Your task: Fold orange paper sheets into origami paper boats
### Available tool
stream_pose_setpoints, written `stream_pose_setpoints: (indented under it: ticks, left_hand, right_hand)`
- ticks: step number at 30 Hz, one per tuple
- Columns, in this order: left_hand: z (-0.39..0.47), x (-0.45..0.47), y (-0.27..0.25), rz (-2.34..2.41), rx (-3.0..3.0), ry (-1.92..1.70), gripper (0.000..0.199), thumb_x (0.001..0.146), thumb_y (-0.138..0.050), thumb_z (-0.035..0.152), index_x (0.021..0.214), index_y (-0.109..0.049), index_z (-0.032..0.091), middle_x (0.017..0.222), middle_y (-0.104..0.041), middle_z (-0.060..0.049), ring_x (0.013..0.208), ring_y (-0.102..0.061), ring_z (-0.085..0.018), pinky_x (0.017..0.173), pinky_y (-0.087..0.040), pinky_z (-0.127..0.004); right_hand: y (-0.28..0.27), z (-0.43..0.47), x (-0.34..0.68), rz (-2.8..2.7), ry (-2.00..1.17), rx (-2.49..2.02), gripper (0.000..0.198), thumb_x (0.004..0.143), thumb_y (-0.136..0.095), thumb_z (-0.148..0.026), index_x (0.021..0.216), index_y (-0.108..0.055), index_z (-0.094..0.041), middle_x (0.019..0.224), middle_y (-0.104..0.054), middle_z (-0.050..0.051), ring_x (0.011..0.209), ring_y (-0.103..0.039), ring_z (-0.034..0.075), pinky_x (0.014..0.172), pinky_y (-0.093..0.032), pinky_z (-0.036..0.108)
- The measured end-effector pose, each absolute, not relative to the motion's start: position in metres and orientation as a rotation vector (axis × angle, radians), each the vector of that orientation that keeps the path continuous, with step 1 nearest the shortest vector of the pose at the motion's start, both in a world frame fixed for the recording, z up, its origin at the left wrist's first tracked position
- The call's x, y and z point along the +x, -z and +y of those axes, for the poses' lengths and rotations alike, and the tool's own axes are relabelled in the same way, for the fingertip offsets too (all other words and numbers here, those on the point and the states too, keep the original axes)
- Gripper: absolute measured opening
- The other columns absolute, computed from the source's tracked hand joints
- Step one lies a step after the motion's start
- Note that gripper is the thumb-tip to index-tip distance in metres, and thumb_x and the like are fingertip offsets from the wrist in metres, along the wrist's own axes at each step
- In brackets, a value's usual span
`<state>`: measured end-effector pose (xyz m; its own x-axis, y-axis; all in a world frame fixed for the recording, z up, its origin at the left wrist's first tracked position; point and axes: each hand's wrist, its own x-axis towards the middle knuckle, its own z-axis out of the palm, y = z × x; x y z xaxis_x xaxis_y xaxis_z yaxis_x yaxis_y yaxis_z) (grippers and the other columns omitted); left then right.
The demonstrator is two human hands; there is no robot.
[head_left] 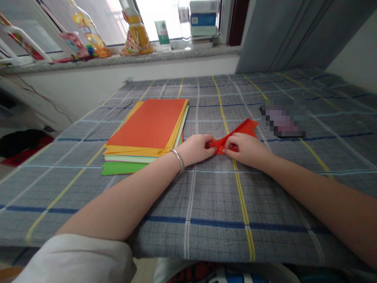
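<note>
A folded piece of red paper (pixel 246 127) lies on the checked cloth, between my two hands. My left hand (pixel 196 149), with a silver bangle at the wrist, pinches its left end between thumb and fingers. Close beside it, my right hand (pixel 249 149) grips the paper's near middle, thumb and fingertips pressed together. One end of the paper sticks out beyond my right hand, up and to the right. My fingers cover part of the folds. To the left sits a stack of coloured paper (pixel 150 124) with an orange-red sheet on top, and yellow, pale and green sheets under it.
A grey checked cloth (pixel 218 196) covers the surface. At the right lies a flat dark-edged object (pixel 284 122), blurred out by pixels. Bottles (pixel 140 33), a white and green tube (pixel 162 35) and stacked boxes (pixel 204 19) stand on the windowsill behind.
</note>
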<state>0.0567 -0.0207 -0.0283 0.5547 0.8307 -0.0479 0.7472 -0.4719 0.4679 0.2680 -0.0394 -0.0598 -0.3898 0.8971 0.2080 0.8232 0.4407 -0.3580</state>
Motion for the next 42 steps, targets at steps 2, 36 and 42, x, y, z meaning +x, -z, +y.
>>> stream_pose_setpoints:
  ticks: [2, 36, 42]
  left_hand:
    - [-0.022, 0.058, 0.028, 1.254, 2.343, -0.254, 0.017, 0.085, -0.068, 0.034, 0.092, -0.067, 0.018, 0.069, -0.063, 0.002, 0.063, -0.055, -0.013, 0.060, -0.036, -0.025]
    - [-0.026, 0.067, 0.044, 1.307, 2.622, -0.236, 0.017, 0.092, -0.055, 0.033, 0.100, -0.060, 0.019, 0.095, -0.071, -0.007, 0.087, -0.067, -0.023, 0.075, -0.050, -0.033]
    - [-0.027, 0.069, 0.044, 1.328, 2.629, -0.215, 0.020, 0.094, -0.053, 0.032, 0.105, -0.060, 0.018, 0.102, -0.071, -0.009, 0.092, -0.067, -0.025, 0.077, -0.051, -0.035]
  right_hand:
    - [0.060, -0.039, 0.268, -2.338, -0.266, -1.474, 0.014, 0.088, -0.062, -0.031, 0.078, -0.062, -0.022, 0.087, -0.066, 0.006, 0.083, -0.061, 0.023, 0.074, -0.043, 0.036]
    - [0.063, -0.043, 0.279, -2.557, -0.043, -0.954, 0.030, 0.094, -0.051, -0.015, 0.098, -0.077, -0.028, 0.110, -0.074, 0.003, 0.101, -0.067, 0.020, 0.082, -0.049, 0.033]
    - [0.058, -0.043, 0.279, -2.734, 0.212, -0.941, 0.032, 0.094, -0.048, -0.014, 0.106, -0.075, -0.026, 0.109, -0.071, 0.007, 0.097, -0.065, 0.023, 0.077, -0.049, 0.034]
